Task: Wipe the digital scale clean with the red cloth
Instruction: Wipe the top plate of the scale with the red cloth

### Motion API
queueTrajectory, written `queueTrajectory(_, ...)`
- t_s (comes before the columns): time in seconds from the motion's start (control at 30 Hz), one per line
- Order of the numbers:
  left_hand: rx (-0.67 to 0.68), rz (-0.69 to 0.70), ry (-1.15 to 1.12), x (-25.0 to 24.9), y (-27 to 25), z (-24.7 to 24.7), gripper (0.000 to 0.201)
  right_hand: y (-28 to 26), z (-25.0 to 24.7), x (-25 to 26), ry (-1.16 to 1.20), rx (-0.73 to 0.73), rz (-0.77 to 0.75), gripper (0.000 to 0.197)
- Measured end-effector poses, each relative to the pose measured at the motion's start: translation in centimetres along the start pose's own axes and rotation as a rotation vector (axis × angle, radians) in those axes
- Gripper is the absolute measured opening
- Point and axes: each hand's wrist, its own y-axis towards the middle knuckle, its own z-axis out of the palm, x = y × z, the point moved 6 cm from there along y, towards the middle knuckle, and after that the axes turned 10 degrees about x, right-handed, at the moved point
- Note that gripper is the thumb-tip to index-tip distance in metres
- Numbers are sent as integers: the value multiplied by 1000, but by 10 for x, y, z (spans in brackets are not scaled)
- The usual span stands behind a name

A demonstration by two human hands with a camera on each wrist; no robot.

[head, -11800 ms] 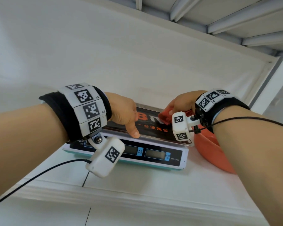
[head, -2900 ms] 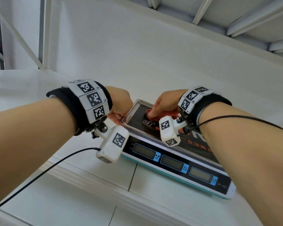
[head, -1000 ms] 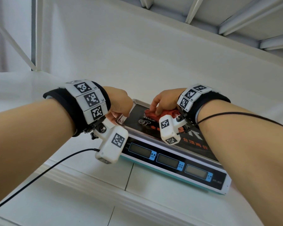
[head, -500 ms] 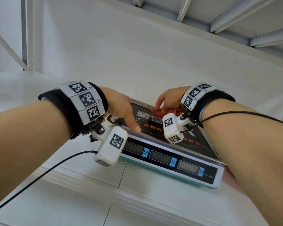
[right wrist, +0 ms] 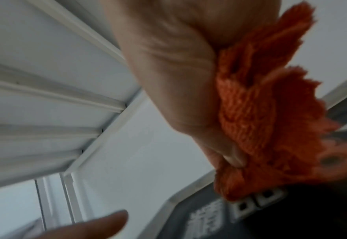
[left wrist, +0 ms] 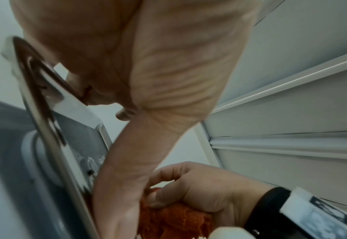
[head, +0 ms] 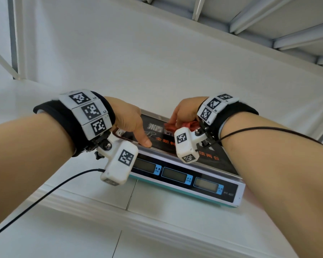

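The digital scale (head: 185,175) is set on a white shelf (head: 157,216), display side near. Its left end is gripped by the left hand (head: 128,121), thumb laid on the dark platter and fingers curled round the platter's left edge. The red cloth (head: 186,125) is bunched in the clenched fingers of the right hand (head: 186,113) and pressed onto the far middle of the platter.
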Motion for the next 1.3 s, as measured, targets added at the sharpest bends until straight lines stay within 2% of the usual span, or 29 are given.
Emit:
queueTrajectory(0.07, -4, 10, -5, 2, 1, 0, 131, 4, 6, -1, -3, -7, 23, 32)
queueTrajectory(0.2, -10, -6, -14, 4, 1, 0, 134, -6, 19, 22, -99, 231, -14, 38)
queueTrajectory(0.23, -10, -12, -17, 4, 1, 0, 134, -5, 17, 26, -66, 231, -40, 38)
queueTrajectory(0.3, -3, -16, -25, 5, -2, 1, 133, -2, 13, 31, 14, 144, -51, 38)
queueTrajectory(0.37, -2, -17, -41, 6, -7, 3, 131, 2, 14, 40, -106, 89, -70, 36)
queueTrajectory(0.4, -1, -18, -54, 7, -10, 3, 128, 4, 17, 44, -154, 84, -86, 35)
queueTrajectory(0.53, 17, -1, -106, 8, -15, 3, 104, 5, 21, 52, 24, 145, -166, 32)
queueTrajectory(0.57, 12, 5, -108, 8, -15, 2, 107, 3, 23, 50, 39, 186, -180, 32)
queueTrajectory(0.63, 3, 10, -92, 9, -12, 1, 127, -1, 24, 46, 77, 280, -184, 32)
queueTrajectory(0.7, 4, 16, -98, 10, -8, 0, 139, -6, 20, 40, 90, 312, -174, 30)
queueTrajectory(0.87, -3, 27, -49, 6, -5, 0, 137, -1, 6, 9, 81, 70, -36, 27)
queueTrajectory(1.07, 28, 11, -2, -10, -13, 6, 140, -7, 18, -3, 74, 145, 1, 23)
queueTrajectory(1.2, -34, -28, 81, -26, -25, 15, 121, -14, 18, -6, 122, 103, -33, 21)
queueTrajectory(1.3, -60, 2, 161, -39, -23, 20, 121, -21, 9, -19, 130, 41, -3, 20)
